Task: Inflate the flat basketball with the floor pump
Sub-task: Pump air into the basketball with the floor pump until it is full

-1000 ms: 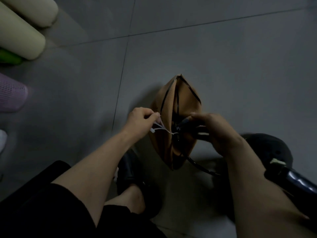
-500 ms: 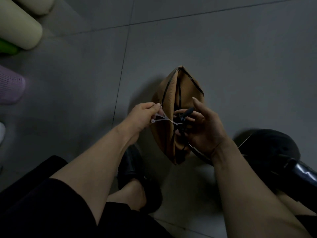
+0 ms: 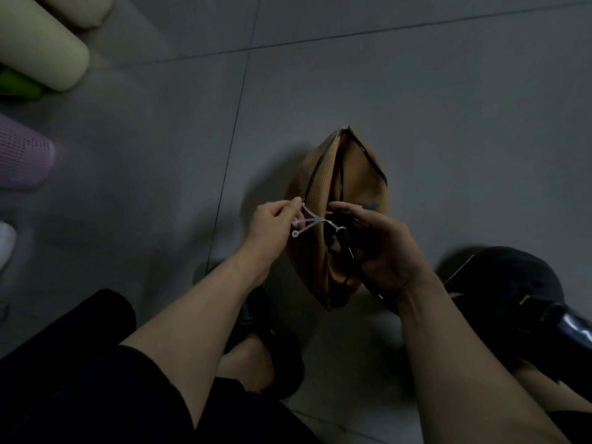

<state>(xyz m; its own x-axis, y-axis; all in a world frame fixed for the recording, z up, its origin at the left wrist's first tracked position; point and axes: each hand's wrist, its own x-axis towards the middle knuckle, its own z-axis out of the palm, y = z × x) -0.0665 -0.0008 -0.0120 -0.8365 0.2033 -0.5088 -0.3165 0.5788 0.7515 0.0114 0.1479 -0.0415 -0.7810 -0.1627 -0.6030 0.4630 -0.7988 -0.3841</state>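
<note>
The flat orange basketball (image 3: 355, 177) with black seams stands folded on the grey floor between my hands. My left hand (image 3: 272, 224) pinches a small white plastic strap (image 3: 307, 221) with ring ends, which runs across to the black pump hose head (image 3: 341, 232). Around that hose head my right hand (image 3: 381, 248) is closed, in front of the ball. The black hose (image 3: 368, 283) trails down from the right hand. The pump's black base (image 3: 499, 283) and shiny barrel (image 3: 573, 328) sit at the right.
Two cream cylinders (image 3: 41, 49) lie at the top left over something green (image 3: 16, 88). A pink mesh item (image 3: 22, 158) sits at the left edge. My foot in a black sandal (image 3: 256, 344) rests below the ball. Tile floor lies beyond.
My right hand has turned palm up and curled around the hose head. The left hand keeps pinching the white strap, pulled a little to the left. The ball has not moved.
</note>
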